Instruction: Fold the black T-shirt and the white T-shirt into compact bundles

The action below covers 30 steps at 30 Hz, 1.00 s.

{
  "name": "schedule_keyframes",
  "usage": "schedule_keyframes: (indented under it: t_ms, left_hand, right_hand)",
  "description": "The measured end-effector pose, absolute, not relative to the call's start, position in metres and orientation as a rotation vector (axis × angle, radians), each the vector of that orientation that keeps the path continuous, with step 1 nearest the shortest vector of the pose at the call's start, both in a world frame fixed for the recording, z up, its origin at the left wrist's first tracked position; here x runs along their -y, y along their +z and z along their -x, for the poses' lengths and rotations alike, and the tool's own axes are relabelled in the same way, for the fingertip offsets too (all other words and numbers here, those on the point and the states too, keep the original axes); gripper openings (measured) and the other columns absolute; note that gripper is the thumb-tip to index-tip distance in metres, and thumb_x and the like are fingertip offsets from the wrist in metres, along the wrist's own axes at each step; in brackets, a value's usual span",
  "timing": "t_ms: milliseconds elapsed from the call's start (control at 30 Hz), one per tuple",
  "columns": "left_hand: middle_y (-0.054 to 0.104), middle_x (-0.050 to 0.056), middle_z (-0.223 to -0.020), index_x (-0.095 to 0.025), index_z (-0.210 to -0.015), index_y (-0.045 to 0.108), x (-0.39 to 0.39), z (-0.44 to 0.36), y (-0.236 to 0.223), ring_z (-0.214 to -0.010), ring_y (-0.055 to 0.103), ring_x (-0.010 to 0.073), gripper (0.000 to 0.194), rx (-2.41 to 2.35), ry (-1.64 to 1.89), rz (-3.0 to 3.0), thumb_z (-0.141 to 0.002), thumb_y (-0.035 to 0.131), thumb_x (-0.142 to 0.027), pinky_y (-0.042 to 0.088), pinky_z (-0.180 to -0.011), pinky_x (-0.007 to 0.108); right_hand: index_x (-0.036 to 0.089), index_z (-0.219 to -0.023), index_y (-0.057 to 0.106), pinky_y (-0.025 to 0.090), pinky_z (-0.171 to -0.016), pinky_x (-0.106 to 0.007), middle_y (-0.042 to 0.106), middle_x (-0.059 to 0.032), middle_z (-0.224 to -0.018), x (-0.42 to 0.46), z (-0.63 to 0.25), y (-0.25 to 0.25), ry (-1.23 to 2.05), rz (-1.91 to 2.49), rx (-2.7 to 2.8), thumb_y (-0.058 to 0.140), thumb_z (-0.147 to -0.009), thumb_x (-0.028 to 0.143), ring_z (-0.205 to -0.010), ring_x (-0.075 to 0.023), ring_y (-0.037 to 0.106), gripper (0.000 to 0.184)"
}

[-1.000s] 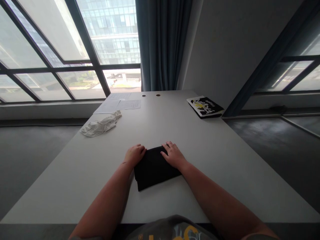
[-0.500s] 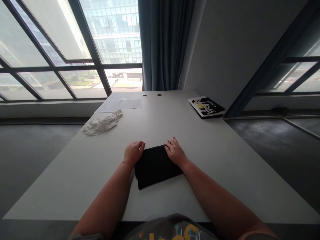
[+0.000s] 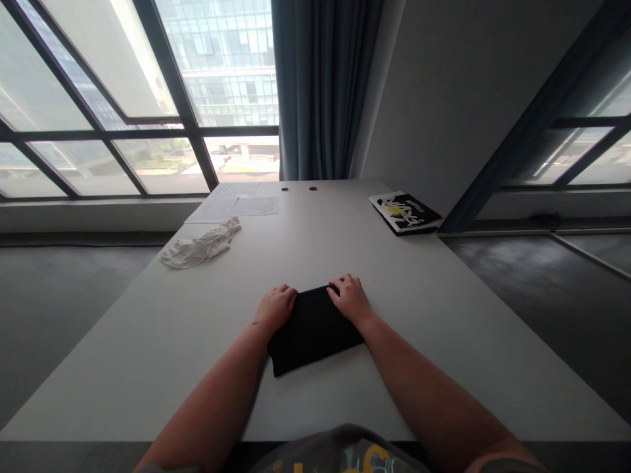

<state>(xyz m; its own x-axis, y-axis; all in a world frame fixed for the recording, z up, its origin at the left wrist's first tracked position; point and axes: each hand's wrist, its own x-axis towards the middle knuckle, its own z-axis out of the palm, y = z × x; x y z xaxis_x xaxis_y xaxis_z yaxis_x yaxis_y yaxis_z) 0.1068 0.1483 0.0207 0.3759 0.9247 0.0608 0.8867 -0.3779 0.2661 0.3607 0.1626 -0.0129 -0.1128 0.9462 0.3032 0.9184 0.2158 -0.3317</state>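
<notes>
A folded black cloth (image 3: 315, 332) lies on the white table (image 3: 419, 315) close in front of me. My left hand (image 3: 276, 307) rests on its far left corner with the fingers curled over the edge. At the far right corner, my right hand (image 3: 351, 299) has its fingers bent down onto the far edge. Both hands press or grip the cloth; the fingertips are partly hidden.
A crumpled white cloth (image 3: 200, 246) lies at the left side of the table, with paper sheets (image 3: 234, 207) behind it. A black and yellow book (image 3: 407, 211) sits at the far right. Two cable holes (image 3: 298, 188) mark the far edge, with windows and a curtain beyond.
Both hands have drawn slightly closer together on the black cloth's far edge, and their fingers have gone from lying flatter to curled. The cloth has barely moved.
</notes>
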Motion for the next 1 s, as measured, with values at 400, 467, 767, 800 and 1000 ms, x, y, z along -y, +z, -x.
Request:
schedule_keyframes:
  t_ms: [400,467,767,800,1000]
  left_hand:
    - [0.075,0.006,-0.106,-0.027,-0.109,0.073,-0.136,-0.104,0.043,-0.097,0.07,0.0239,0.032,-1.535,0.186,-2.374,-0.104,0.046,-0.045,0.051,-0.086,0.034]
    - [0.073,0.006,-0.109,-0.028,-0.11,0.072,-0.136,-0.106,0.042,-0.098,0.07,0.0228,0.031,-1.489,0.196,-2.401,-0.103,0.048,-0.046,0.051,-0.089,0.033]
    - [0.072,0.005,-0.111,-0.025,-0.106,0.066,-0.139,-0.104,0.037,-0.106,0.068,0.023,0.02,-1.353,0.215,-2.47,-0.103,0.051,-0.037,0.05,-0.093,0.034]
    - [0.073,0.005,-0.111,-0.026,-0.11,0.065,-0.137,-0.105,0.039,-0.105,0.068,0.0227,0.02,-1.367,0.244,-2.439,-0.103,0.05,-0.037,0.051,-0.093,0.034]
    - [0.077,0.007,-0.108,-0.026,-0.13,0.06,-0.126,-0.116,0.045,-0.1,0.072,0.0255,0.035,-1.434,0.223,-2.294,-0.106,0.042,-0.045,0.052,-0.085,0.035]
  right_hand:
    - [0.02,-0.107,0.068,0.032,-0.121,-0.053,0.062,-0.0135,-0.124,-0.151,-0.35,-0.01,0.212,1.428,2.23,0.053,-0.097,0.027,-0.139,-0.0319,0.042,0.019]
    - [0.02,-0.105,0.066,0.033,-0.12,-0.052,0.063,-0.013,-0.122,-0.149,-0.348,-0.008,0.261,1.338,2.225,0.053,-0.096,0.025,-0.138,-0.0304,0.044,0.017]
    - [0.023,-0.121,0.059,0.05,-0.101,-0.039,0.065,-0.0069,-0.112,-0.142,-0.35,0.003,0.678,1.177,1.967,0.057,-0.095,0.031,-0.107,-0.0226,0.061,0.027]
    - [0.025,-0.126,0.057,0.05,-0.1,-0.038,0.065,-0.006,-0.114,-0.141,-0.351,0.003,0.754,1.148,1.901,0.058,-0.095,0.034,-0.107,-0.0218,0.062,0.033]
    - [0.027,-0.126,0.057,0.055,-0.087,-0.033,0.063,-0.004,-0.116,-0.145,-0.358,0.0,1.082,1.066,1.601,0.067,-0.089,0.044,-0.096,-0.0183,0.065,0.042]
